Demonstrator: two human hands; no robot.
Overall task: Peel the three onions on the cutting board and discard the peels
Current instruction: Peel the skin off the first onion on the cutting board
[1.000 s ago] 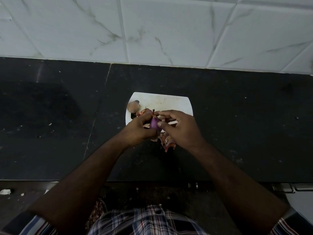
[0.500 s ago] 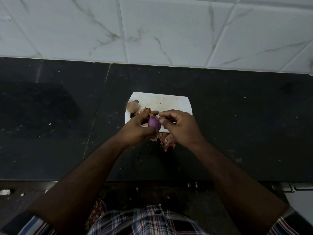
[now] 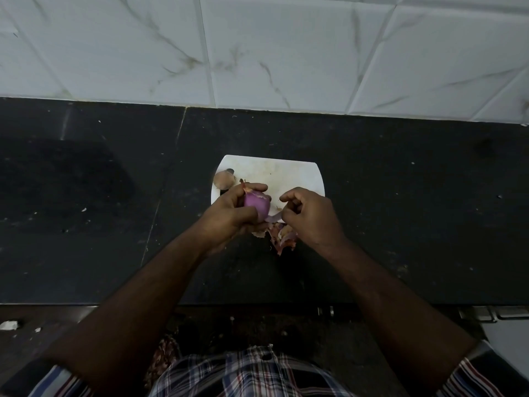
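Head view: the left hand has its fingers curled around a purple onion, thumb along the near side and fingertips over the top, holding it just above the near edge of the white cutting board. Most of the onion's surface that shows between the fingers is smooth and glossy purple, with a scrap of dry skin at its tip beside the left fingertips. The right hand, just right of the onion, pinches a pale strip of peel between thumb and forefinger; the strip runs from the onion's lower side to those fingers, and the other fingers are curled in.

Below the right-hand fingers, a heap of loose peels lies across the board's near edge and onto the dark countertop. Beyond the left fingertips, at the board's left edge, sits a second onion in brown skin, apparently unpeeled. A third onion is not visible; it may be hidden by the hands.

As a judgement, the held onion is nearly finished, at least one remains, and no peels have been discarded yet.
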